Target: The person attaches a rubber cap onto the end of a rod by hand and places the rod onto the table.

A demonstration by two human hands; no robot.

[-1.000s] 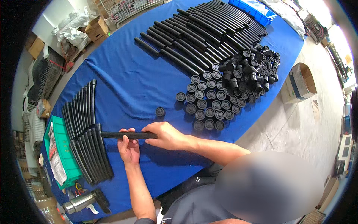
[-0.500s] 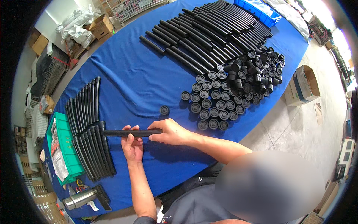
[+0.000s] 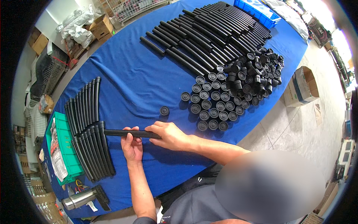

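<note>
Across the front of the blue-covered table I hold a black tube roughly level. My left hand is closed around its middle, thumb on the near side. My right hand grips the right end, fingers over the top; whether a cap sits on that end is hidden. The tube's left end comes close to the rows of capped black tubes. Just beyond my hands stands a single round black cap. Further right many more black caps stand in rows beside a heap.
Plain black tubes lie stacked at the far side, near a blue crate. A green crate and a steel flask stand at the left edge. On the floor to the right is an open cardboard box.
My right hand has shifted slightly left along the tube, its fingers now further over the top, and the right end has dipped a little. My left hand stays in place.
</note>
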